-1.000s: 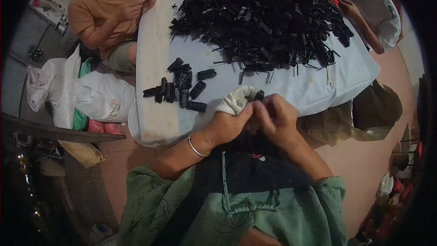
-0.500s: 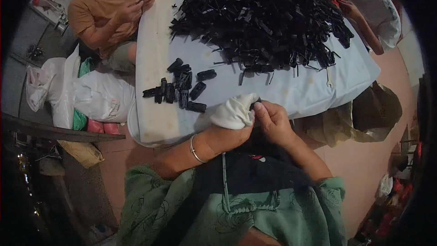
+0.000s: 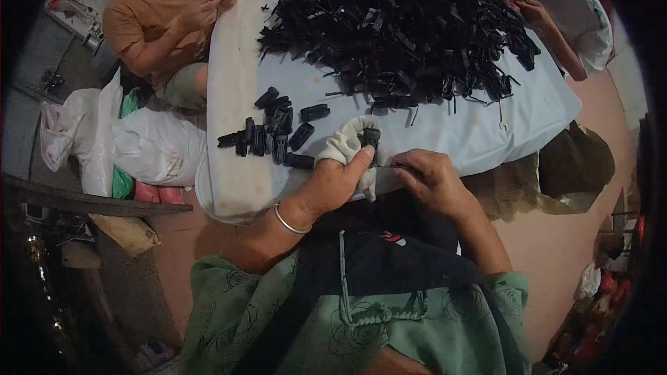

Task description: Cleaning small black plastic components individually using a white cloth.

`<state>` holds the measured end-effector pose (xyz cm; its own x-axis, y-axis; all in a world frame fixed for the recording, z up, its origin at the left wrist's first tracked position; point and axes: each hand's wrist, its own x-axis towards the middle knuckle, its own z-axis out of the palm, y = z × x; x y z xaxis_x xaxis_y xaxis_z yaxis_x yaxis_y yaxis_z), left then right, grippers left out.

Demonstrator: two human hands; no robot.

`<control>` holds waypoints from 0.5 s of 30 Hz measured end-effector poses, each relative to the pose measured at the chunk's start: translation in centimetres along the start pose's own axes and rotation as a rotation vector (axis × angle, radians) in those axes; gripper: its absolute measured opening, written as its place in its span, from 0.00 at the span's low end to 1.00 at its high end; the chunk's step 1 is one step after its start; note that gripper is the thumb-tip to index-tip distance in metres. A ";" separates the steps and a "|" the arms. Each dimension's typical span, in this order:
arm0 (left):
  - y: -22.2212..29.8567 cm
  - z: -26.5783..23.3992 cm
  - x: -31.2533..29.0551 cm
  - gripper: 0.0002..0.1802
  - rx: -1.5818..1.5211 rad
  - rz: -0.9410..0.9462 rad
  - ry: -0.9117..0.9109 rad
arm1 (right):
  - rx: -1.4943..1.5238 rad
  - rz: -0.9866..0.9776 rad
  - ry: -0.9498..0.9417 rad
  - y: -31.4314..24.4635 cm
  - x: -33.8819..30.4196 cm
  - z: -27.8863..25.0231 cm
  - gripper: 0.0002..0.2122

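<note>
Two hands [image 3: 337, 184] [image 3: 434, 180] have parted, showing more of the black part [image 3: 372, 139].

The cloth [image 3: 339, 148] around the left fingers [image 3: 361, 160] looked matt and creased; the part [image 3: 372, 139] at their thumb was dark plastic with a dull sheen. The thin piece at the right fingers [image 3: 413, 159] was too small to judge. Left of the left fingers, the loose parts [image 3: 280, 122] were faintly shiny black plastic, and beyond, the pile [image 3: 396, 35] matched them. Behind, the bangle [image 3: 291, 220] was polished metal. Past the right fingers, the wrench [image 3: 504, 118] was smooth metal.
</note>
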<state>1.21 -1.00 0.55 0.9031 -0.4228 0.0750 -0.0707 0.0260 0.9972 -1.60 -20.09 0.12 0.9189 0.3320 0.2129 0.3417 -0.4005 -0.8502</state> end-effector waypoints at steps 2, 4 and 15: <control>0.4 -0.2 -0.1 0.19 -0.009 -0.166 -0.046 | -0.106 -0.125 0.011 0.2 -0.2 -0.4 0.04; -0.1 -0.2 -0.2 0.19 0.191 -0.008 -0.074 | 0.018 -0.067 0.019 0.3 -0.2 -0.2 0.04; 2.0 0.0 -0.7 0.16 -0.095 -0.258 -0.308 | 0.454 0.222 0.054 -0.4 0.0 1.2 0.10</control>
<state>0.43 -0.63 2.49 0.7158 -0.6776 -0.1686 0.1940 -0.0390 0.9802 -1.96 -18.94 -0.09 0.9727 0.2314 0.0175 0.0277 -0.0410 -0.9988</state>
